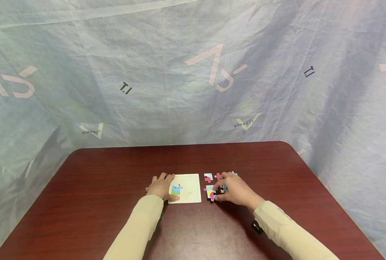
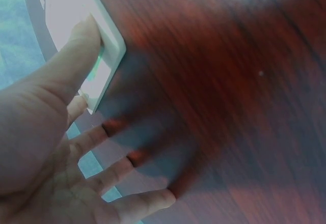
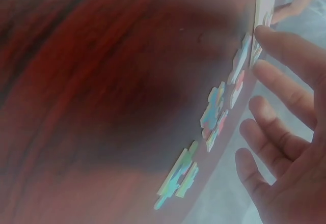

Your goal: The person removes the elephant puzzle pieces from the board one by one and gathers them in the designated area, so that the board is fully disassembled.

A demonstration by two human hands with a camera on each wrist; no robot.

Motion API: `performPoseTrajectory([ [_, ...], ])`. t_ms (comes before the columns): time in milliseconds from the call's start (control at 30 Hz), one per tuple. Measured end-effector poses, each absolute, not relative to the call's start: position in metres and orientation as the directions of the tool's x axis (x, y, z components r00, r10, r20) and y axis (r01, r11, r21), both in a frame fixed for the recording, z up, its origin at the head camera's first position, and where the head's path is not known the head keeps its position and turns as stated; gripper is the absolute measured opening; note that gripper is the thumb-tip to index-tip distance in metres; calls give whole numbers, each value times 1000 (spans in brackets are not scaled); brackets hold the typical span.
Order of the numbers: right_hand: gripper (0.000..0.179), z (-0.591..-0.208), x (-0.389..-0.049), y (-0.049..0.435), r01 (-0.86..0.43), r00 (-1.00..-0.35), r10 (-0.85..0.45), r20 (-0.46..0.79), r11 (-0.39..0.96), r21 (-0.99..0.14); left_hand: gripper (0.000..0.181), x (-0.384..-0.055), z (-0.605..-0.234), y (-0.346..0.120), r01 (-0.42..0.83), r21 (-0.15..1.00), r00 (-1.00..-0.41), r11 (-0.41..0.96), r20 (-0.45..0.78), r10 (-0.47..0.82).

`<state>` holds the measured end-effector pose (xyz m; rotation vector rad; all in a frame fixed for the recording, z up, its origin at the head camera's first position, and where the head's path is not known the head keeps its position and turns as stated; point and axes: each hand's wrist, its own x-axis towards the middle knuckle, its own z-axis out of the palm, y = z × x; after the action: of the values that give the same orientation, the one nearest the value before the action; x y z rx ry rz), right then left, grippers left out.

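Note:
A pale square puzzle board lies flat on the table, with a blue-and-green puzzle piece in its lower left part. My left hand rests at the board's left side, fingers spread. In the left wrist view its thumb lies across the board's top face. To the right of the board, my right hand pinches a jigsaw piece with yellow and pink on it between thumb and index finger. A dark shadow shows beneath that piece. The other right fingers are bent and partly hide the pieces behind them.
Loose jigsaw pieces lie right of the board, among them a pink-and-white piece and a pink piece. Several more show in the right wrist view. The dark red table backs onto a grey printed cloth.

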<state>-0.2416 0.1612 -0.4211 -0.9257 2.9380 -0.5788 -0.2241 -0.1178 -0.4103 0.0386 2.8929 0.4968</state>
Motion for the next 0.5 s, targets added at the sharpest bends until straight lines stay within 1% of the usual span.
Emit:
performPoseTrajectory([
  [233, 21, -425, -235, 165, -583, -803, -583, 122, 726, -365, 82, -224, -410, -118, -1, 337, -978, 942, -197, 70],
  [500, 21, -428, -231, 167, -623, -772, -620, 140, 696, -357, 82, -224, -409, -118, -4, 329, -978, 944, -199, 66],
])
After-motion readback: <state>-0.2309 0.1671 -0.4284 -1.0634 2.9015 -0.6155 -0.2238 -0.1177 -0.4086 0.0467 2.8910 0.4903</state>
